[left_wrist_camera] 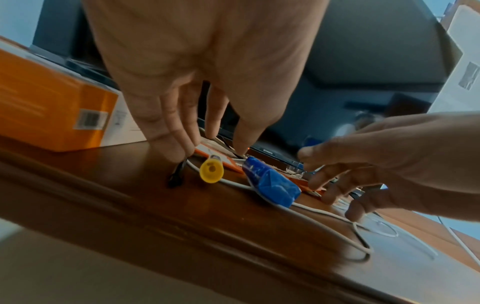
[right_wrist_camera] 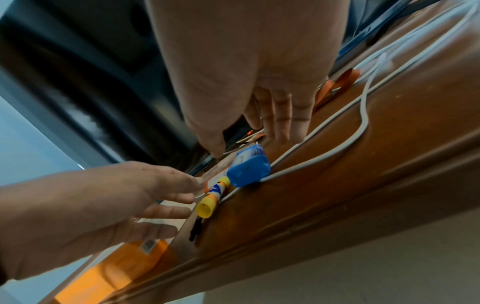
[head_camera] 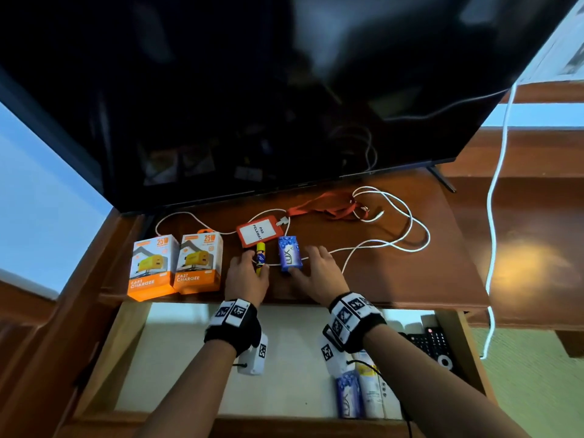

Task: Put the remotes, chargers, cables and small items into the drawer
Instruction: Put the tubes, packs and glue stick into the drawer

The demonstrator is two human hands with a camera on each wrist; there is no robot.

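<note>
On the wooden stand top (head_camera: 379,279) lie a yellow and blue glue stick (head_camera: 260,259), a blue LUX soap box (head_camera: 289,252), an orange badge holder (head_camera: 252,235) with its lanyard (head_camera: 331,207), and a looped white cable (head_camera: 395,245). My left hand (head_camera: 252,263) reaches down over the glue stick (left_wrist_camera: 211,168), fingers on one side and thumb on the other, gripping nothing. My right hand (head_camera: 308,262) straddles the soap box (right_wrist_camera: 248,170) with fingers spread, holding nothing. The open drawer (head_camera: 177,358) lies below.
Two orange charger boxes (head_camera: 153,267) (head_camera: 199,263) stand left of my left hand. A small black piece (left_wrist_camera: 178,172) lies by the glue stick. The drawer holds remotes (head_camera: 433,343), another LUX box (head_camera: 347,399) and a white tube (head_camera: 369,390). A TV (head_camera: 252,90) overhangs the stand.
</note>
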